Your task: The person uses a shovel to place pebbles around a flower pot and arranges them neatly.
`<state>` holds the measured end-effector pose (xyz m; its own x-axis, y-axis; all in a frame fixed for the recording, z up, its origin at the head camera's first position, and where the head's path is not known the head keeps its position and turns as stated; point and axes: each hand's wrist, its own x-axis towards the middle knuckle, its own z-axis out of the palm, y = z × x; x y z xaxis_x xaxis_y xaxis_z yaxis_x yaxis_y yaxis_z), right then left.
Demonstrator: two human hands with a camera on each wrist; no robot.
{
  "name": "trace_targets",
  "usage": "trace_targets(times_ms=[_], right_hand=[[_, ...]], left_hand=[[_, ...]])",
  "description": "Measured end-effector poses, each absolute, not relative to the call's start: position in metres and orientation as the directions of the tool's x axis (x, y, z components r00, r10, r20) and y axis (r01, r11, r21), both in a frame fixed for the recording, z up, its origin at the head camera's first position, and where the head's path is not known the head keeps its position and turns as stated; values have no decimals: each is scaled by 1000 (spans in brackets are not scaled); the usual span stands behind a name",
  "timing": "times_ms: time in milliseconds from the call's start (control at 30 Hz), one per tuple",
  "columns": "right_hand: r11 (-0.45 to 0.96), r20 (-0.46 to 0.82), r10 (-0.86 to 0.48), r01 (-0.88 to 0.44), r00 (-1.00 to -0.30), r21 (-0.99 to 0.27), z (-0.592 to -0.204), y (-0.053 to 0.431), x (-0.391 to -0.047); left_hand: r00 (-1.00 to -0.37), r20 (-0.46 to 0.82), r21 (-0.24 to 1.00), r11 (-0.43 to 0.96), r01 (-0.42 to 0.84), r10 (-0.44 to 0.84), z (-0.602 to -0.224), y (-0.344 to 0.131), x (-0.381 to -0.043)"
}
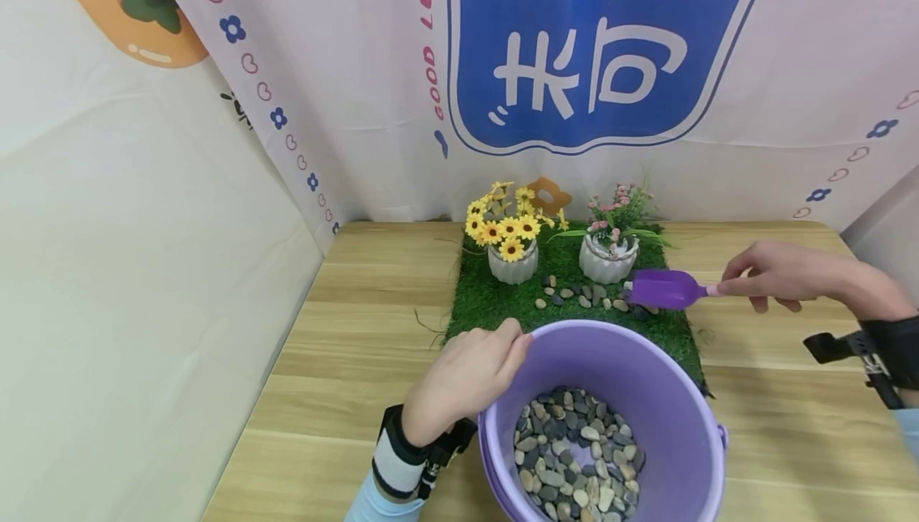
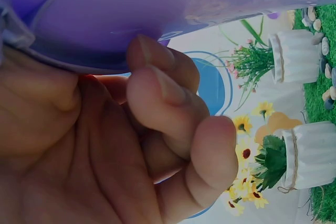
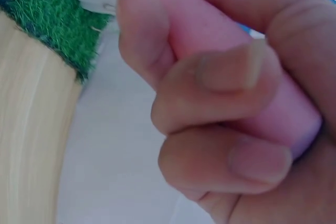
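A purple bucket [image 1: 668, 394] holding several pebbles [image 1: 574, 458] stands at the near edge of a wooden table [image 1: 359, 330]. My left hand [image 1: 470, 374] grips its rim on the left side; the left wrist view shows the fingers [image 2: 168, 103] curled under the purple rim [image 2: 157, 14]. My right hand [image 1: 775, 273] holds the pink handle [image 3: 252, 77] of a purple scoop [image 1: 664, 289]. The scoop's blade hangs over the green turf mat [image 1: 488, 298], beside loose pebbles [image 1: 581, 295] in front of the white pot with pink flowers [image 1: 609, 257].
A white pot of yellow sunflowers [image 1: 511, 244] stands on the mat's left. Printed fabric curtains [image 1: 359, 91] wall in the table at the back and left. Bare wood lies to the left and right of the mat.
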<state>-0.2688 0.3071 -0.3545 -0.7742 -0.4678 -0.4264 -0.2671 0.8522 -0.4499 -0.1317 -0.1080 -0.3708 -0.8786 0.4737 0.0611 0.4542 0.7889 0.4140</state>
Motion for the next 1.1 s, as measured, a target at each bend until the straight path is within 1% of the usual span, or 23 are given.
trace_targets(times_ms=[200, 433, 567, 733, 900, 1100], right_hand=[[876, -418, -414, -229, -809, -424, -343, 319, -256], [881, -388, -406, -242, -827, -406, -329, 322, -247], [875, -383, -423, -260, -821, -408, -323, 324, -243], [835, -355, -502, -334, -789, -437, -316, 325, -237], [810, -337, -547, -382, -767, -445, -307, 323, -232], [833, -352, -520, -370, -779, -411, -294, 319, -228]], left_hand=[[-878, 60, 418, 787, 454, 475, -371, -108, -132], [-878, 54, 429, 783, 450, 475, -372, -108, -133], [-876, 52, 425, 783, 454, 479, -372, -108, -133], [-873, 60, 411, 785, 464, 484, -371, -108, -132], [-870, 60, 404, 785, 470, 490, -370, -108, -131], [-864, 61, 399, 781, 481, 501, -369, -109, -130]])
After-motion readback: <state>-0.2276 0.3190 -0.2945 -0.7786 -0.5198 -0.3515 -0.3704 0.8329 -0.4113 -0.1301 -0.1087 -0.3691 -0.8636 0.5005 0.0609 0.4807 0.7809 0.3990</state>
